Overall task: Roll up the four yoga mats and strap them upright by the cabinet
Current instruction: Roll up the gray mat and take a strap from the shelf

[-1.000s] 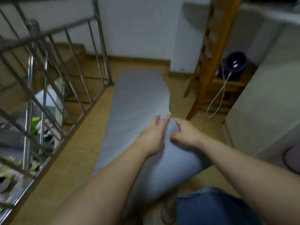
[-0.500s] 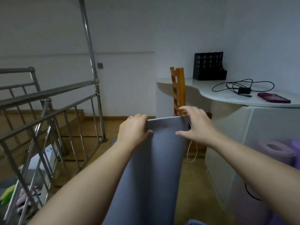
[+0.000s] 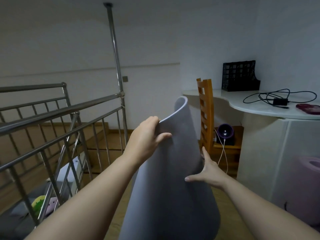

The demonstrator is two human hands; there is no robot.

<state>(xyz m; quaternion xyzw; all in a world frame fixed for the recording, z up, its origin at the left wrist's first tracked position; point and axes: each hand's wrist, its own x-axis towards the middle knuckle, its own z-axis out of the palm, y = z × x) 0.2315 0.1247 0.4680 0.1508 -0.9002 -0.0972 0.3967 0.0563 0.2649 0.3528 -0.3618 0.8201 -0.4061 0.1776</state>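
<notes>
1. Far left, the steel railing (image 3: 57,116) guards a stairwell drop. We judge that a mat swung wide could strike its bars or slide through towards the plush toys (image 3: 39,204) below.
2. Our left hand (image 3: 147,137) grips the top edge of the grey yoga mat (image 3: 178,184), fingers curled over the rim and thumb on the near face. It is the only firm hold, and if it slips the sheet probably flops to the floor.
3. The mat stands lifted at centre, between us and the wooden chair (image 3: 205,110), with its top corner curling over. Loose and unrolled, it may buckle or crease rather than wind tight.
4. Our right hand (image 3: 208,172), lower and apart from the left, lies flat against the mat's right edge with fingers spread, clasping nothing. Too hard a shove could send the mat into the chair.
5. A white cable (image 3: 224,142) dangles beside the chair, and a trailing edge might snag it.
6. Far right, a pink rolled mat (image 3: 310,168) waits by the white cabinet (image 3: 270,161). A careless swing could topple it, and we cannot tell whether it is strapped.
</notes>
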